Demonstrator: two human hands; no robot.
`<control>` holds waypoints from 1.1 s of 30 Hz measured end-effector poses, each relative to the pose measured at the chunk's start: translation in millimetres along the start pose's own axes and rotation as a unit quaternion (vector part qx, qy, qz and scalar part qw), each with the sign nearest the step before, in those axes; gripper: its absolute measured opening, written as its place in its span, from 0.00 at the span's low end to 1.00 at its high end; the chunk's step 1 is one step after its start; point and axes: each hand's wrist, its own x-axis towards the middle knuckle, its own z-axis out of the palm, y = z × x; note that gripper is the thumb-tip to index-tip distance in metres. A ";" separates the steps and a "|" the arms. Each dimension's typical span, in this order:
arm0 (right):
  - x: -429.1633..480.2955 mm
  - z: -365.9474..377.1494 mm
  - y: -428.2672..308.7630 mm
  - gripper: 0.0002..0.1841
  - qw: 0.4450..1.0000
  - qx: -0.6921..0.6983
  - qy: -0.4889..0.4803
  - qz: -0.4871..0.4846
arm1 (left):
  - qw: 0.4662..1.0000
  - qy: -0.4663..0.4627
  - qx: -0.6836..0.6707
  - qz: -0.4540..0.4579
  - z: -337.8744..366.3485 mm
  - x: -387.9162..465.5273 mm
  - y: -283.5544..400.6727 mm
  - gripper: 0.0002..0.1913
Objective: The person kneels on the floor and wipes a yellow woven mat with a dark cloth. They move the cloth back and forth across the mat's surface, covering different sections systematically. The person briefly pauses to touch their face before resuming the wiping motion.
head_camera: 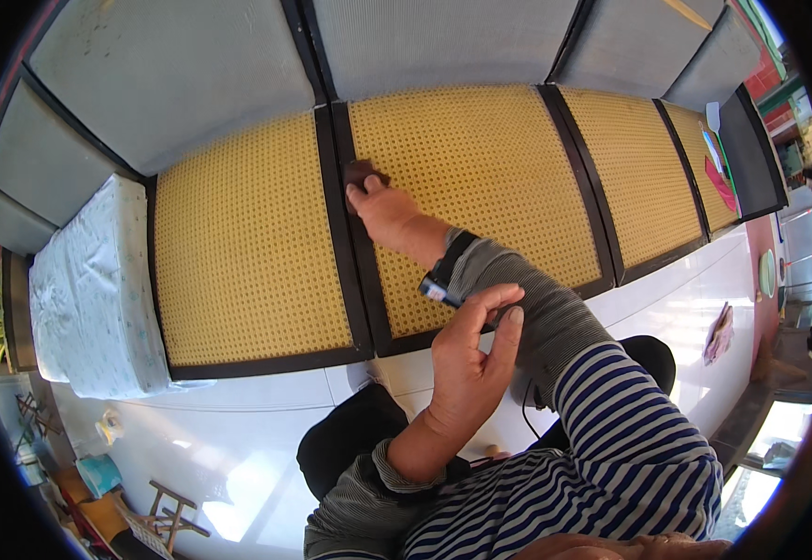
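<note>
My right hand (pixel 386 213) reaches across a long bench with woven cane-like seat panels (pixel 462 161). Its fingers press a dark brown cloth (pixel 361 171) against the dark frame strip (pixel 353 231) between two panels. A black band (pixel 456 252) circles my right wrist, and a small dark device (pixel 437 288) sits beside it. Closer to my body, my left hand (pixel 472 367) is raised with thumb and fingers apart, overlapping the grey sleeve (pixel 546 308) of my right arm. I cannot tell whether it touches that sleeve.
Grey padded backrests (pixel 448 49) rise behind the seat. At the left end lies a folded white patterned mattress (pixel 94 294). A white fly swatter (pixel 714 119) and pink cloth (pixel 719 185) rest at the right end. On the floor stand a wooden folding stool (pixel 171 514) and blue bucket (pixel 97 476).
</note>
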 end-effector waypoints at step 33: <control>8.5 -29.2 25.7 0.24 0.995 0.022 -0.089 -0.032 | 0.953 0.300 -0.034 -0.018 -71.0 142.8 -116.0 0.16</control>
